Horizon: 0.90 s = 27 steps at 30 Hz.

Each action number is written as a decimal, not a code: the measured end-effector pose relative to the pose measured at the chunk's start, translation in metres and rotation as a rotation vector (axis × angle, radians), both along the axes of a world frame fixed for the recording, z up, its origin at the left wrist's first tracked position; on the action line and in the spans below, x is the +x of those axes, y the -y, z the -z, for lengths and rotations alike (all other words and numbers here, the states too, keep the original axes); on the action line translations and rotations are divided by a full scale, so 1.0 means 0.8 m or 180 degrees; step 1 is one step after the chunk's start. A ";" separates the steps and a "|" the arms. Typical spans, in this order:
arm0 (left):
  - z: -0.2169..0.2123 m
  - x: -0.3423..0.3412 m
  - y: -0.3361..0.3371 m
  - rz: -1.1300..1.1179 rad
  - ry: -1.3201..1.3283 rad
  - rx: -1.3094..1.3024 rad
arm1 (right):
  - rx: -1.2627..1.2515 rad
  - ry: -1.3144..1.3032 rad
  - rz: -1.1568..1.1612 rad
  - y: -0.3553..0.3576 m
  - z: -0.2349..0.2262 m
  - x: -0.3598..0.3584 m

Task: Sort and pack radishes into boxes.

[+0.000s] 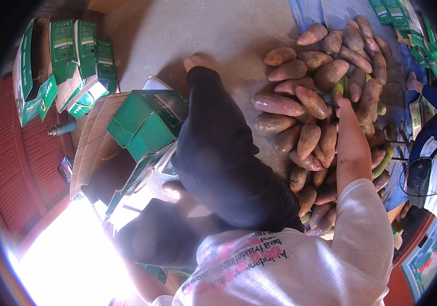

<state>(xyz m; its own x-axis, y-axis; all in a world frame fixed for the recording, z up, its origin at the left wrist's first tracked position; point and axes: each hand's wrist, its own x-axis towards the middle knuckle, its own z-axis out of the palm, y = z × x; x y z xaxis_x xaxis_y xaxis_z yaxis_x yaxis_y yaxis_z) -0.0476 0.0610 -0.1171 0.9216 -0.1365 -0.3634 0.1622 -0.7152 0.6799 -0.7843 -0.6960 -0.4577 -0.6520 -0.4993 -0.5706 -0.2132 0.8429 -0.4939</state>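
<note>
Concrete floor carries a sweet potato pile where the right hand reaches in, fingers buried so its grip cannot be told, while the left hand rests loosely beside the open box, partly hidden.

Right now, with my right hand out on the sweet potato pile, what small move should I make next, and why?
Probably close the right hand on one sweet potato under its fingers: it rests on top of the sweet potato pile and seems to hold nothing yet. The left hand is out of view.
</note>
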 end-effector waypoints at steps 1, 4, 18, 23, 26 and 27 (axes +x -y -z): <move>-0.002 0.009 0.002 0.0021 0.0013 0.0026 | 0.0023 0.0032 0.0018 -0.008 0.004 0.002; -0.039 0.021 -0.029 -0.0094 0.0086 0.0170 | 0.0356 0.0012 -0.0375 -0.041 -0.004 0.055; -0.046 0.103 0.012 0.0588 0.0914 -0.0643 | -0.0907 0.2042 0.0758 -0.267 -0.128 0.044; -0.125 0.128 0.108 0.0494 0.1800 -0.0937 | -0.1354 0.2687 -0.0450 -0.313 -0.251 0.133; -0.147 0.115 0.167 0.0980 0.2198 -0.1259 | -0.1962 0.2316 -0.1191 -0.289 -0.360 0.203; -0.149 0.110 0.167 0.1068 0.1992 -0.1557 | -0.2238 0.2289 -0.1641 -0.281 -0.401 0.236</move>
